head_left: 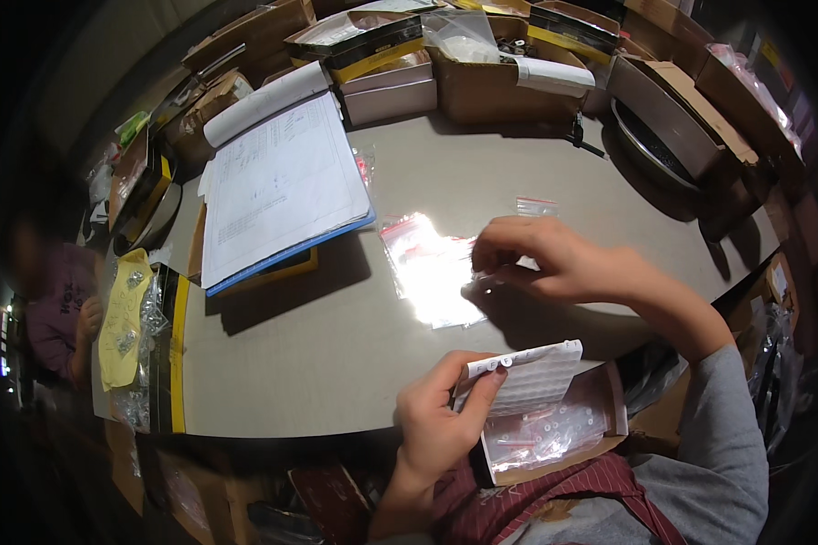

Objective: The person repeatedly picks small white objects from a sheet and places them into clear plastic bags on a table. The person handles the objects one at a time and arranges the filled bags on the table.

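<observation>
My left hand (445, 409) grips a folded white sheet of round stickers (523, 377), its thumb pressed near one small round sticker (506, 361) at the upper edge. Beyond it, my right hand (545, 259) reaches over the right side of a pile of small clear zip bags (427, 263) with red seal lines. Its fingers are curled and pinched together; glare and the fingers themselves hide what is between them. An open cardboard box (616, 409) below the sheet holds more clear bags with small white round spots.
Papers on a blue clipboard (282, 182) lean on a box at the left. One more zip bag (536, 207) lies beyond my right hand. Cardboard boxes (482, 95) line the far edge. A yellow paper (124, 318) lies at the left edge, near another person (64, 309).
</observation>
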### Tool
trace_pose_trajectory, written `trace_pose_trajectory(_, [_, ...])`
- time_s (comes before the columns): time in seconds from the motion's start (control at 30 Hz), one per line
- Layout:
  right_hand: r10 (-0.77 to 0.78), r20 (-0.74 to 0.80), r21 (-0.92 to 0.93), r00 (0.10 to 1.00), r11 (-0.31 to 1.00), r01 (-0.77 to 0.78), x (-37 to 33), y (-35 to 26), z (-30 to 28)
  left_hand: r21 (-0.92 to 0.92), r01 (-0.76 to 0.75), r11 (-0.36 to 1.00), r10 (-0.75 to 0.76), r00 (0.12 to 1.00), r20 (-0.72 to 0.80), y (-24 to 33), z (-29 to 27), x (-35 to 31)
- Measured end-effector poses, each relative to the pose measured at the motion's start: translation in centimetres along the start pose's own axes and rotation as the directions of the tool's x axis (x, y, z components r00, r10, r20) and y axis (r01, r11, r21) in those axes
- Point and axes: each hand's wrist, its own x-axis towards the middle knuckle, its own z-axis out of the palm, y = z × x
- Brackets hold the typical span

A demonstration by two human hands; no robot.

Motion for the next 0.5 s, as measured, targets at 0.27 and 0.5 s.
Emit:
trace_pose_trajectory(0.27, [-0.173,-0.060,-0.565,0.983,0.818,0.110,0.9,0.2,4.6,-0.009,-0.018,1.000,0.018,1.000,-0.013,0.1,0.1,-0.2])
trace_pose_trajectory(0.5, [0.130,-0.109,-0.528,0.985,0.833,-0.168,2.1,3.1,-0.9,0.026,-0.045,0.999,0.045,0.999,-0.003,-0.1,0.0,-0.3])
